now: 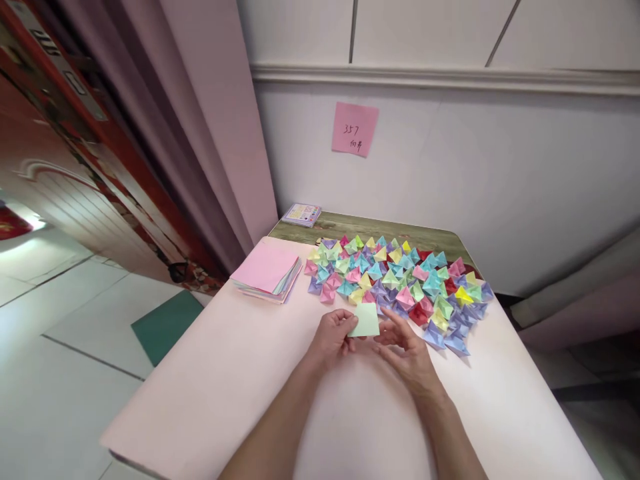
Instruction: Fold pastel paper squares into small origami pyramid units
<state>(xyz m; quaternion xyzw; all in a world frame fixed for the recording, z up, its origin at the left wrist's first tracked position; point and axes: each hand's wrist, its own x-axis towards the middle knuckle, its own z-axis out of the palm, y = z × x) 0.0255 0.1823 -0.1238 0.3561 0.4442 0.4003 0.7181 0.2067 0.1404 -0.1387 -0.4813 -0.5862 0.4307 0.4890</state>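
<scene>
A small light-green square of paper (367,320) is pinched at its left edge between the thumb and fingers of my left hand (334,335). On the other side of it, my right hand (404,343) has its fingers apart, close to the paper's right edge. Whether a fingertip touches the paper I cannot tell. Just beyond both hands lies a dense spread of folded paper boats (390,280) in blue, green, yellow, pink, red and purple. Left of them sits a stack of coloured paper sheets (265,268), pink on top.
A pale pink cover lies over the table (210,393). At the table's far left corner rests a small pile of printed packs (302,214). A pink note (355,129) with handwriting sticks to the wall behind. Purple curtains (210,120) hang at the left, near a green mat (167,325).
</scene>
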